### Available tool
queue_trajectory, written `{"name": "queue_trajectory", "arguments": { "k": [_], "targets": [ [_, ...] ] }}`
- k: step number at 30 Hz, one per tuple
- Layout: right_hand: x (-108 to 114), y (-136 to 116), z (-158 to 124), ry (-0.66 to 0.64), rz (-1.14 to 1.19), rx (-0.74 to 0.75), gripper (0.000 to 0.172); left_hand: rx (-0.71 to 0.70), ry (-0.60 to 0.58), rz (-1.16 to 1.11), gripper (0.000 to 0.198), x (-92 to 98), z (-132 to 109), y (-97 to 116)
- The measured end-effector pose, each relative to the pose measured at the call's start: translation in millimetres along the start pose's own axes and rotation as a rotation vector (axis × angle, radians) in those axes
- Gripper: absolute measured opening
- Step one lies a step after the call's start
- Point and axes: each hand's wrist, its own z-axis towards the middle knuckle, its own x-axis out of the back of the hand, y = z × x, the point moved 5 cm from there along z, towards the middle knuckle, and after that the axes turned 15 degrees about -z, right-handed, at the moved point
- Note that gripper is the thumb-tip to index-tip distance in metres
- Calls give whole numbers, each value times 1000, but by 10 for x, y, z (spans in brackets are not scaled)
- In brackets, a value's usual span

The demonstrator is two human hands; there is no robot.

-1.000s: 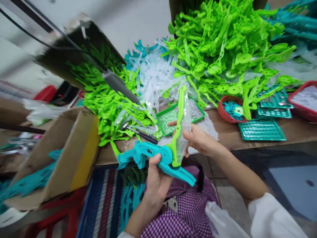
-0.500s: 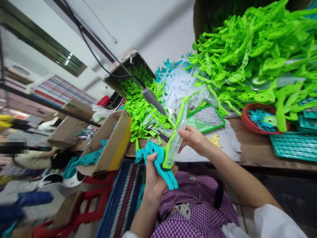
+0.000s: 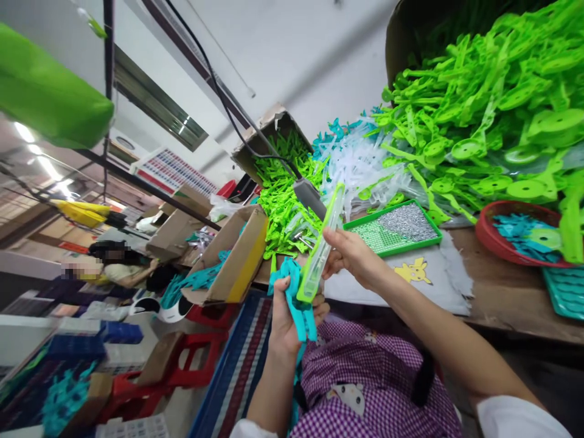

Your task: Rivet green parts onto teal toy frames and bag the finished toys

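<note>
My left hand point(image 3: 283, 328) is closed around teal plastic parts point(image 3: 305, 322), with two prongs pointing down past my palm. My right hand point(image 3: 351, 252) grips the side of a long bright green plastic piece with a clear trough-like part point(image 3: 323, 258) along it. This long piece slants upward, and its lower end lies against the teal parts at my left fingers. Whether the two are joined I cannot tell. Both are held above my lap, over a purple checked apron point(image 3: 378, 389).
A green tray point(image 3: 371, 234) of small metal pins stands on a white cloth point(image 3: 442, 286). Behind are heaps of green parts point(image 3: 474, 115) and clear parts point(image 3: 351, 161). A grey tool point(image 3: 309, 196) hangs on a cable. Right is a red bowl point(image 3: 486, 234); left, a cardboard box point(image 3: 241, 261) and a person point(image 3: 128, 274).
The view has swung left, so the bench appears further right. The teal parts and green piece are turned more edge-on; both hands keep their hold.
</note>
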Motion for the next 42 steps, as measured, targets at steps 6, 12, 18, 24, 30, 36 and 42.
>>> {"name": "queue_trajectory", "arguments": {
  "k": [6,12,18,24,30,36,42],
  "targets": [
    [-79,20,8,-27,-1,21,53,-20,23,-8,35,29,-38,38],
    [-188,-25,19,-67,-7,23,57,3,-21,-38,38,73,-62,66],
    [-307,-40,15,-105,-30,53,54,-26,-51,-56,39,156,-128,106],
    [-377,30,-40,-142,-71,70,58,-18,-113,-72,39,249,-159,76],
    [-503,11,-30,-144,-90,94,60,-39,-118,-98,36,335,-222,122],
    [-378,94,-7,-103,-66,114,58,-29,-98,-93,34,308,-139,46],
    [-106,283,-63,-26,-47,136,56,18,-119,-143,27,323,20,-152]
  ]
}}
